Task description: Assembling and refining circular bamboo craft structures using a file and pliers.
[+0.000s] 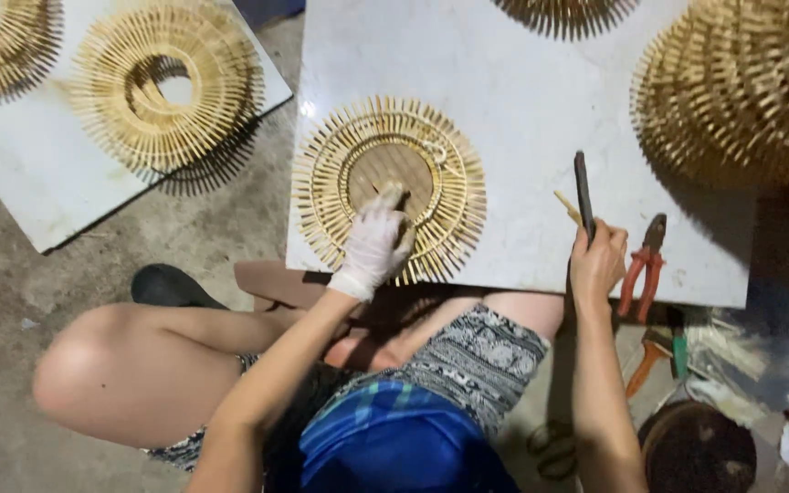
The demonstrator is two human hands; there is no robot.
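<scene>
- Pressing down with gloved left hand [373, 245], grip flat and holding nothing, on round radiating bamboo-stick wreath [389, 189] lying on white marble counter [522, 110].
- Gripping dark slender metal tool [583, 195] plus thin bamboo stick [567, 207] in bare right hand [595, 265].
- Lying beside: red-handled pliers [643, 267].
</scene>
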